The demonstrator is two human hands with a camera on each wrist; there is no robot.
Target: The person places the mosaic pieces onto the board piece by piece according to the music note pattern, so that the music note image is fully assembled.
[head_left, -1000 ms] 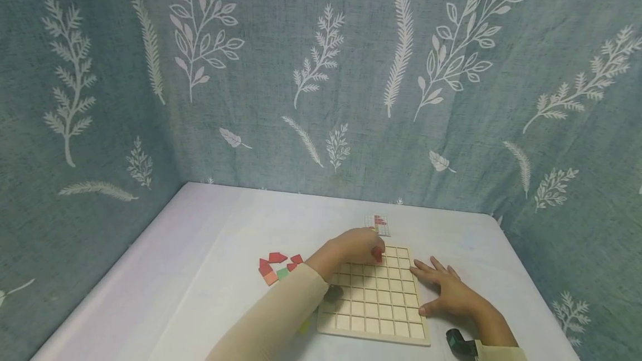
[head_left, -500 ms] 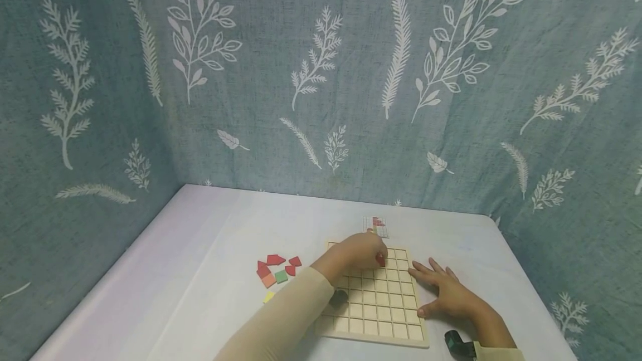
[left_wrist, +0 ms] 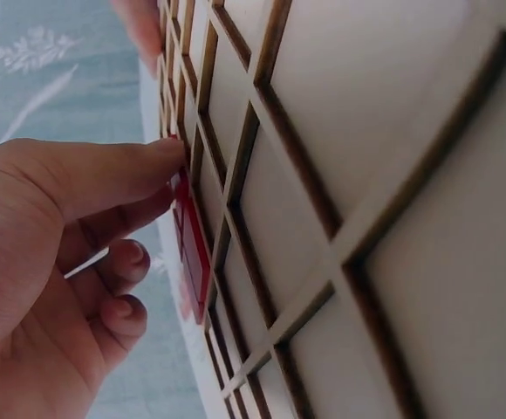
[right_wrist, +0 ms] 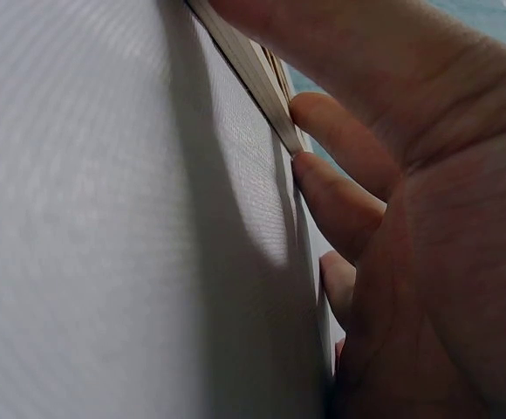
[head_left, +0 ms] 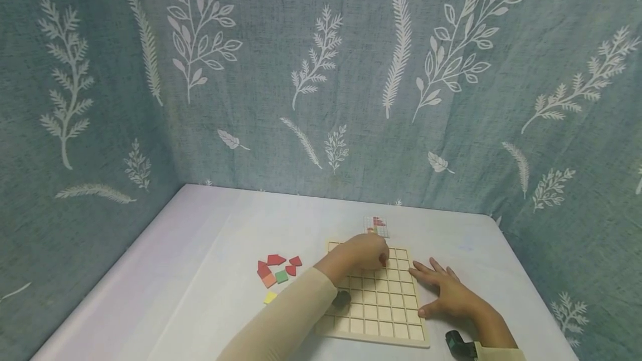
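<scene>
My left hand [head_left: 363, 252] reaches over the far part of the pale wooden grid board [head_left: 371, 327]. In the left wrist view, its thumb and forefinger pinch a small red tile [left_wrist: 181, 185] against the grid, while the other fingers are loosely bent. Just beside that tile, more red [left_wrist: 194, 257] lies along the board; I cannot tell where one piece ends. My right hand [head_left: 446, 291] rests at the board's right side with fingers spread. Its thumb and fingertips touch the board's edge [right_wrist: 257, 78] in the right wrist view.
Left of the board lie several red tiles [head_left: 275, 259], an orange tile [head_left: 269, 280], a green tile [head_left: 281, 277] and a yellow tile [head_left: 270, 297]. A printed pattern card [head_left: 382, 228] lies beyond the board. Patterned cloth [head_left: 321, 127] hangs behind the white table [head_left: 225, 238].
My left hand has shifted slightly right and lowered the red tile closer to the grid, so less of the tile shows. My right hand stays at the board's edge.
</scene>
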